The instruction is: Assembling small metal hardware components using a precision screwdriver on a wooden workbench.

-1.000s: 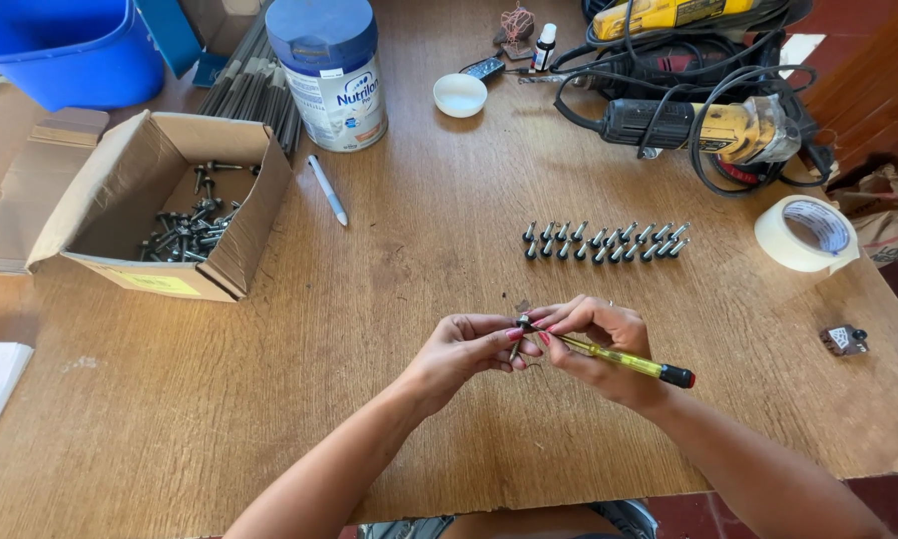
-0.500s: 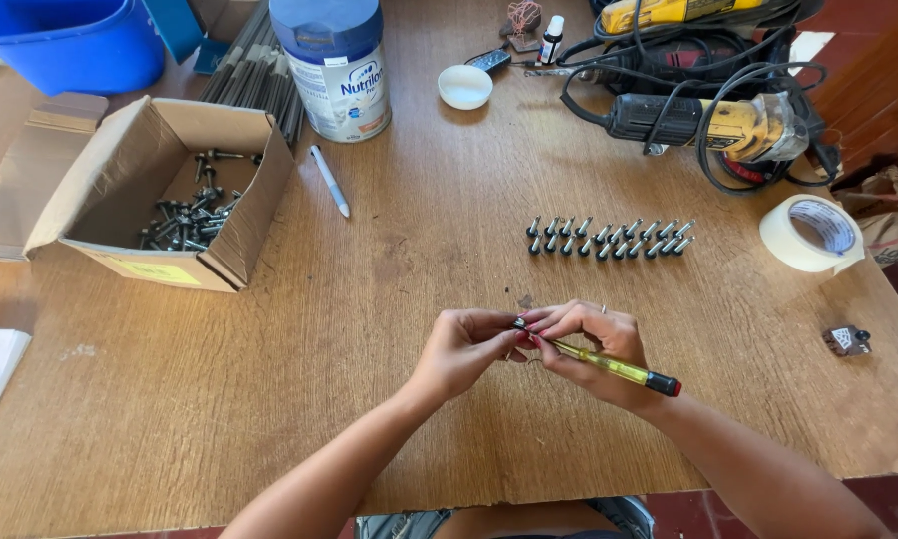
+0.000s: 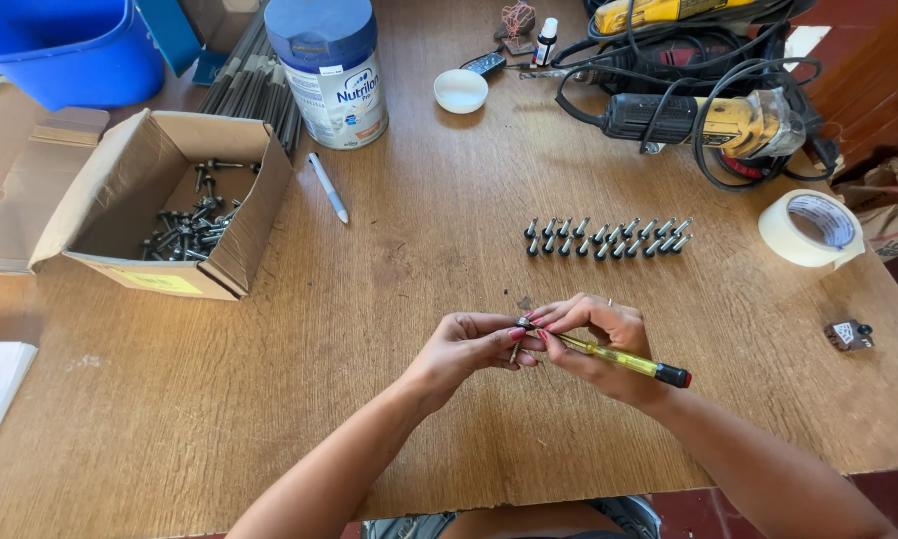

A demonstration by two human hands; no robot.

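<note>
My left hand (image 3: pixel 464 349) pinches a small dark screw (image 3: pixel 522 326) between its fingertips over the wooden table (image 3: pixel 399 260). My right hand (image 3: pixel 599 334) grips a yellow-handled screwdriver (image 3: pixel 619 357) with a black end cap, its tip meeting the screw. The two hands touch at the fingertips near the table's front edge. A row of several dark screws (image 3: pixel 607 237) stands upright on the table just beyond my hands. An open cardboard box (image 3: pixel 165 205) at the left holds several more dark screws.
A blue bucket (image 3: pixel 65 45) and a large tin (image 3: pixel 329 70) stand at the back left, a white pen (image 3: pixel 327 187) beside them. Power tools with tangled cables (image 3: pixel 708 110) fill the back right. A tape roll (image 3: pixel 808 228) lies right, a white cap (image 3: pixel 461 90) behind.
My hands stay together at the same spot, shifting only slightly while working the screwdriver on the screw. Nothing else on the table has moved.
</note>
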